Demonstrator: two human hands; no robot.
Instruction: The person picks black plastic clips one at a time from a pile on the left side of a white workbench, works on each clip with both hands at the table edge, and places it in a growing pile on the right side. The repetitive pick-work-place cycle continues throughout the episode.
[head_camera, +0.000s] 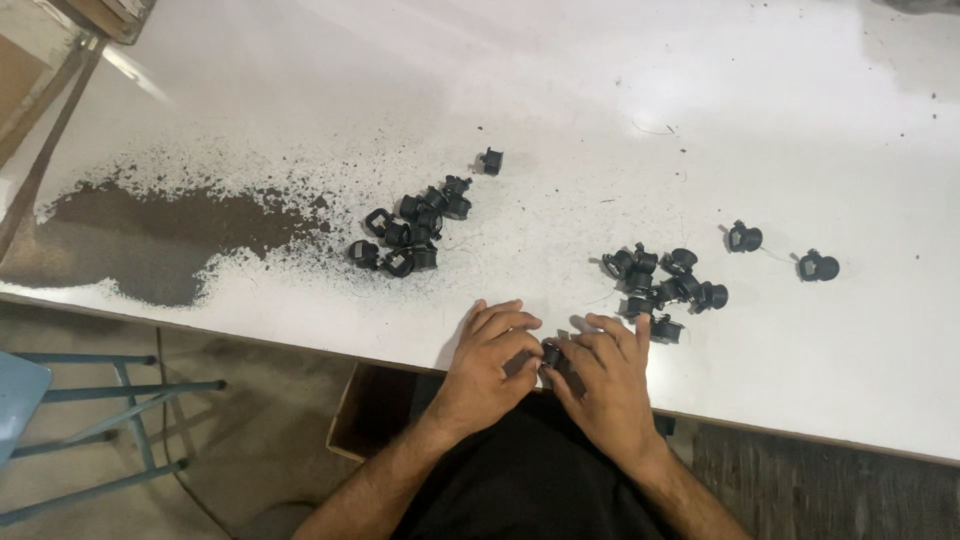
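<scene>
White table (600, 100), dark dust patch (150, 235) at left | left hand (490, 365) and right hand (605, 375) together pinch small black part (551, 354) at near edge | black part clusters (412, 228), (662, 280) | brown carton (375, 410) below.

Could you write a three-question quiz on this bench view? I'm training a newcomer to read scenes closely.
1. True or false: the left hand and the right hand meet on one small black part at the near edge of the white table.
2. Which lies nearer the right hand: A, the right-hand cluster of black parts, or B, the left-hand cluster?
3. What covers the table at its far left?

Key: 1 true. 2 A. 3 A spread of dark powder, thinning to specks toward the left-hand cluster.
</scene>
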